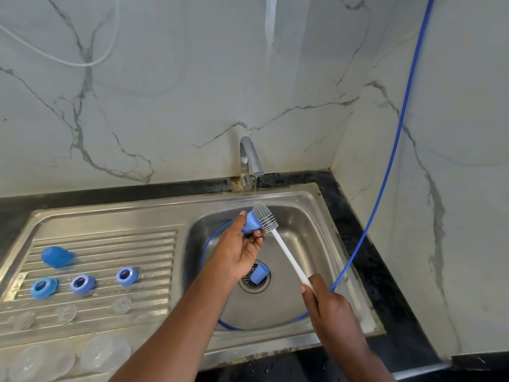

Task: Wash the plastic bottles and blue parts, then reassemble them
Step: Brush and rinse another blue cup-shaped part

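- The left hand grips a blue cap over the far part of the sink basin. Thumb and fingers curl round its sides, and its open end faces right.
- The right hand is closed round the near end of a white bottle brush. The bristle head sits against the cap's mouth, right under the thin stream from the tap.
- To scrub well, I would turn the cap with the left fingers while twisting the brush head inside it. That way the bristles reach the inner wall and the closed end, not just the rim.
- Keeping both under the water should carry any soap and dirt away. The flow is slight, so each side probably needs a moment.
- A wet cap may slip, so a firm hold low over the basin seems wise.
- A second blue cap lies on the drain strainer, probably next to be washed.
- On the drainboard to the left lie a third blue cap and three blue rings.
- Clear plastic bottles stand at the near left edge.
- A blue hose loops into the basin and should be kept clear of the brush.
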